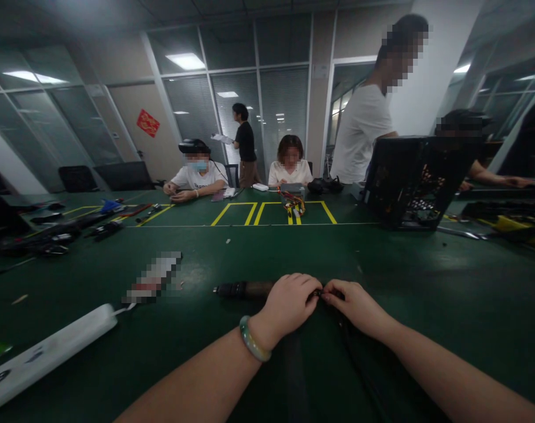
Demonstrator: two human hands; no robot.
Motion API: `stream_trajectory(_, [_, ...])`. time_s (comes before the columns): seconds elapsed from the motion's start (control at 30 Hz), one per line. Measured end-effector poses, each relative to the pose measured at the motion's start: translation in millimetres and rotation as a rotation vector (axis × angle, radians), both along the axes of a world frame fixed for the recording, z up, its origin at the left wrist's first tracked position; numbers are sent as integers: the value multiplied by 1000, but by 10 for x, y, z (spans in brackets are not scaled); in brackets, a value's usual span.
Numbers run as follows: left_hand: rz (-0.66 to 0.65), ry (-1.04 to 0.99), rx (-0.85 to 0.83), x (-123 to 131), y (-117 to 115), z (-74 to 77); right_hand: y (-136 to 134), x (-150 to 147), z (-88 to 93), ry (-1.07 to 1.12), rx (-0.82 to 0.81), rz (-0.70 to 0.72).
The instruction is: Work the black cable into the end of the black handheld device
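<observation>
A dark, slim electric screwdriver (238, 289) lies across the green table, its metal tip toward the left. My left hand (293, 302), with a jade bangle (252, 341) at the wrist, is closed around its rear end. Fingertips of my right hand (357, 302) pinch the cord's end right beside the left fingers, at the back of the screwdriver. From there a black cord (350, 346) runs down toward me over the table. The small part between both sets of fingertips is mostly hidden, so I cannot tell whether the plug is seated.
A white power strip (56, 358) lies at the left, near a blurred flat item (155, 279). Cables and tools (56, 232) lie far left. A black computer case (408, 182) stands at the back right. Coloured wires (293, 202) lie ahead. Several people are around the table.
</observation>
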State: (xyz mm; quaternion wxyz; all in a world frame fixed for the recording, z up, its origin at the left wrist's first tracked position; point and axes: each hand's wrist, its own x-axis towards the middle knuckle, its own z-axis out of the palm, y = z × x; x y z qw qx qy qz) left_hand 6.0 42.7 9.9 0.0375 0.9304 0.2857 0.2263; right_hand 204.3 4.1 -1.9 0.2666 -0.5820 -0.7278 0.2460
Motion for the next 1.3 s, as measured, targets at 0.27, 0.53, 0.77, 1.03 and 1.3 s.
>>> stream_trajectory(0.27, [-10,85,57,-21,-16,21,-17,-20,38,-1,-4,-8])
stream_trajectory(0.53, [23,118,38,-25,-15,6,-16,-45,34,-60,59,-27])
stream_trajectory(0.77, [24,122,58,2,73,15,56,-69,8,-61,86,-76])
stream_trajectory(1.03, [25,51,56,0,99,2,95,-41,-49,-6,51,-65])
stream_trajectory(1.3, [14,23,40,2,115,-22,79,-42,-55,53,13,-52])
